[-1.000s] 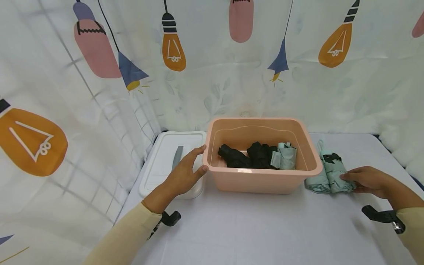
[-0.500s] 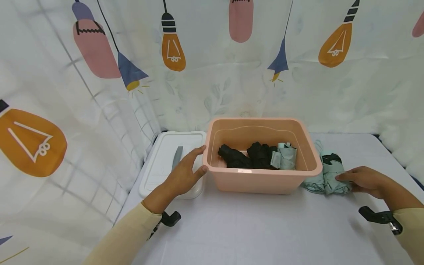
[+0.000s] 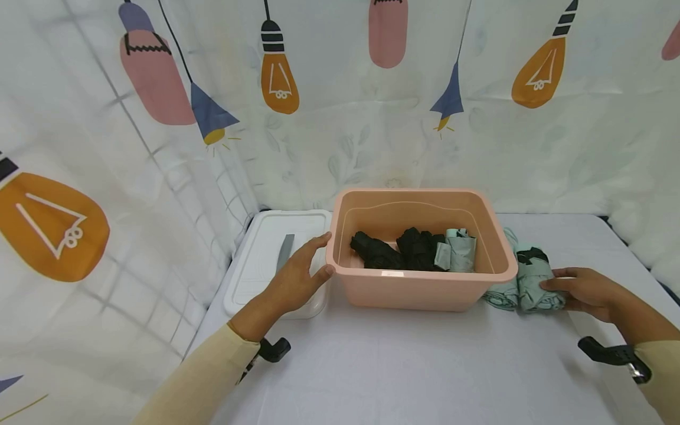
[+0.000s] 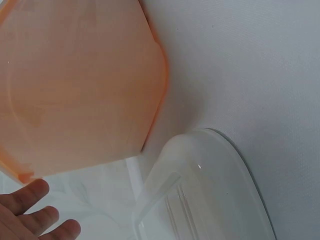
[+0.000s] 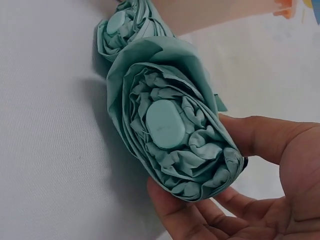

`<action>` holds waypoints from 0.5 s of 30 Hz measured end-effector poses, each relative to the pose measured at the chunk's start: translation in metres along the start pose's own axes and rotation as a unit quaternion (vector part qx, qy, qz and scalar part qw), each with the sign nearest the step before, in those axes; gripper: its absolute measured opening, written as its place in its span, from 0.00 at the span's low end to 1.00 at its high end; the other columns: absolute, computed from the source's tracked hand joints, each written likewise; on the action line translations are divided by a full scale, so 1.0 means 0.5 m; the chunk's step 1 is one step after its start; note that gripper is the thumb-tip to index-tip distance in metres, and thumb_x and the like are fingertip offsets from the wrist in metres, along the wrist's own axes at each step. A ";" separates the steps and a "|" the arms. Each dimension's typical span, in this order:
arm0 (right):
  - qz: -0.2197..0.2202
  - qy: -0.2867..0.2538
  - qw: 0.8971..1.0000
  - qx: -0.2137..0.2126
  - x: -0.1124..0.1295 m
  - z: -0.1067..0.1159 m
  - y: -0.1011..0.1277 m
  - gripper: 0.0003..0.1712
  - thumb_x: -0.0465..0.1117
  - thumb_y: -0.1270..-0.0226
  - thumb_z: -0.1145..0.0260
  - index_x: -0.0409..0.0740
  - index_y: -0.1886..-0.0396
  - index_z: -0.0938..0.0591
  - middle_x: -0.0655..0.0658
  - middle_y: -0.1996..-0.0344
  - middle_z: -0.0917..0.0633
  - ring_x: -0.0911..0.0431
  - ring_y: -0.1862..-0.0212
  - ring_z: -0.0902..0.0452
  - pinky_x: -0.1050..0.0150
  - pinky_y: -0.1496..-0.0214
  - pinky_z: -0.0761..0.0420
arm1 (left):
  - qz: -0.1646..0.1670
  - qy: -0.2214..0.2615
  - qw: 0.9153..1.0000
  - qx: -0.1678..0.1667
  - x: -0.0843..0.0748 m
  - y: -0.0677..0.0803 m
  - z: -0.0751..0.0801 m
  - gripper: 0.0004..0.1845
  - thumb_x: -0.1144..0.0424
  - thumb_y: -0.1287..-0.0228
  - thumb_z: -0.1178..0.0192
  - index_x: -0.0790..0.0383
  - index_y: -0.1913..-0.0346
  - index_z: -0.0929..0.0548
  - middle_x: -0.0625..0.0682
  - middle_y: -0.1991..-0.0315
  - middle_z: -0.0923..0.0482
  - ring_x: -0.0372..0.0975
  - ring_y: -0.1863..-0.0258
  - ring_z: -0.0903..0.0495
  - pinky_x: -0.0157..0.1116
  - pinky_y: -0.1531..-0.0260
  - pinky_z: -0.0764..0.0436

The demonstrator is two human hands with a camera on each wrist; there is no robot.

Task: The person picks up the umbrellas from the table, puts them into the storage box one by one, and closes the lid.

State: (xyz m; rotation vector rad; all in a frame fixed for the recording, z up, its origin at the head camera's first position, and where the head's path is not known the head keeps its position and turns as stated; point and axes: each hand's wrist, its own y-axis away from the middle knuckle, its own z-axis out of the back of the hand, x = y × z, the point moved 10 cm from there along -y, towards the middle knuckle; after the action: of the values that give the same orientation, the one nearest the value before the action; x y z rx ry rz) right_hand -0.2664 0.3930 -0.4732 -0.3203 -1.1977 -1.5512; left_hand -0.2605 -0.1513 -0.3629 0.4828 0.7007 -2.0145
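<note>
A pink plastic bin (image 3: 419, 289) stands mid-table and holds two black folded umbrellas (image 3: 395, 251) and a mint one (image 3: 459, 249). My right hand (image 3: 558, 286) grips a mint-green folded umbrella (image 3: 533, 277) lying just right of the bin. In the right wrist view my thumb and fingers (image 5: 200, 220) curl round the umbrella's (image 5: 170, 145) bunched end. A second mint umbrella (image 3: 502, 292) lies between it and the bin. My left hand (image 3: 297, 277) is flat, fingers straight, touching the bin's left rim; its fingertips (image 4: 30, 210) show below the bin (image 4: 80, 90).
A white lid (image 3: 265, 254) with a grey handle lies left of the bin, under my left hand, seen also in the left wrist view as the lid (image 4: 210, 190). A printed curtain (image 3: 159, 147) closes the back and left. White tablecloth (image 3: 425, 366) spreads in front.
My right hand has closed round the mint umbrella and shifted it slightly toward the bin. The left hand has not moved.
</note>
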 end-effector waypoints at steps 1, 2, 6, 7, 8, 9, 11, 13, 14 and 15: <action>0.000 -0.008 1.000 -0.001 -0.003 0.002 0.002 0.55 0.51 0.22 0.37 0.12 0.28 0.58 0.15 0.33 0.41 0.42 0.44 0.23 0.49 0.44 0.17 | -0.002 0.001 1.000 0.000 -0.001 -0.001 0.000 0.50 0.22 0.33 0.61 0.51 0.18 0.43 0.53 0.24 0.36 0.49 0.25 0.39 0.57 0.30 0.37; 0.001 -0.015 1.000 -0.001 -0.005 0.003 0.005 0.55 0.51 0.22 0.37 0.13 0.27 0.59 0.15 0.33 0.41 0.45 0.45 0.22 0.50 0.44 0.17 | -0.002 0.000 1.000 0.001 -0.001 -0.001 0.000 0.50 0.21 0.33 0.62 0.51 0.18 0.43 0.53 0.24 0.36 0.49 0.25 0.39 0.57 0.30 0.37; 0.004 -0.041 0.999 -0.002 -0.009 0.009 0.018 0.55 0.50 0.21 0.37 0.17 0.25 0.61 0.19 0.34 0.37 0.52 0.48 0.21 0.53 0.46 0.16 | -0.003 0.000 1.000 0.003 -0.001 -0.002 -0.001 0.51 0.21 0.34 0.62 0.52 0.19 0.43 0.53 0.24 0.36 0.49 0.25 0.39 0.57 0.30 0.37; 0.009 -0.045 0.999 -0.002 -0.008 0.011 0.023 0.54 0.49 0.20 0.38 0.17 0.25 0.62 0.20 0.34 0.37 0.53 0.48 0.21 0.54 0.46 0.16 | -0.003 0.000 1.000 0.003 -0.001 -0.003 -0.001 0.51 0.21 0.34 0.62 0.52 0.19 0.43 0.53 0.24 0.37 0.49 0.25 0.39 0.57 0.30 0.37; 0.012 -0.046 0.999 -0.003 -0.007 0.013 0.027 0.54 0.49 0.20 0.39 0.18 0.24 0.62 0.21 0.35 0.36 0.53 0.49 0.21 0.54 0.46 0.16 | -0.003 0.000 1.000 0.003 -0.001 -0.003 -0.001 0.51 0.21 0.34 0.62 0.52 0.19 0.43 0.53 0.24 0.37 0.49 0.25 0.39 0.57 0.30 0.37; 0.015 -0.046 0.999 -0.007 -0.005 0.016 0.030 0.54 0.49 0.20 0.39 0.18 0.24 0.62 0.22 0.35 0.35 0.54 0.50 0.21 0.55 0.47 0.16 | -0.004 0.001 1.000 0.003 -0.001 -0.003 0.000 0.51 0.21 0.34 0.62 0.52 0.19 0.43 0.53 0.24 0.37 0.49 0.25 0.39 0.57 0.30 0.37; 0.025 -0.044 0.999 -0.018 0.000 0.022 0.037 0.53 0.50 0.19 0.40 0.18 0.24 0.62 0.23 0.36 0.35 0.56 0.51 0.21 0.57 0.48 0.15 | -0.004 0.002 1.000 0.003 -0.001 -0.002 0.000 0.51 0.21 0.34 0.62 0.52 0.18 0.43 0.52 0.23 0.38 0.49 0.24 0.39 0.56 0.30 0.36; 0.035 -0.041 0.998 -0.028 0.007 0.027 0.043 0.53 0.50 0.19 0.41 0.19 0.24 0.63 0.24 0.37 0.34 0.57 0.52 0.21 0.59 0.49 0.15 | -0.005 0.004 1.000 0.003 0.000 -0.002 -0.001 0.50 0.21 0.34 0.62 0.51 0.18 0.43 0.52 0.23 0.38 0.49 0.24 0.39 0.57 0.30 0.36; 0.039 -0.041 0.998 -0.034 0.011 0.030 0.046 0.53 0.50 0.19 0.41 0.19 0.24 0.62 0.25 0.39 0.33 0.58 0.53 0.20 0.60 0.50 0.15 | -0.005 0.005 1.000 0.003 0.000 -0.002 -0.001 0.50 0.22 0.33 0.61 0.51 0.18 0.43 0.52 0.23 0.38 0.49 0.25 0.39 0.57 0.30 0.35; 0.043 -0.042 0.997 -0.038 0.015 0.031 0.049 0.52 0.50 0.18 0.41 0.19 0.24 0.62 0.26 0.39 0.32 0.59 0.54 0.20 0.60 0.51 0.15 | -0.005 0.006 1.000 0.003 0.000 -0.002 -0.001 0.50 0.22 0.33 0.61 0.51 0.18 0.43 0.52 0.23 0.38 0.49 0.25 0.39 0.57 0.31 0.35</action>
State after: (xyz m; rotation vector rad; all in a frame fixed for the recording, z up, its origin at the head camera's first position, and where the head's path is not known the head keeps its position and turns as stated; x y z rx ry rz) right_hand -0.2543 0.4040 -0.4483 -0.4853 -1.1763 -1.5221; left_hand -0.2613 -0.1507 -0.3632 0.4951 0.7062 -2.0246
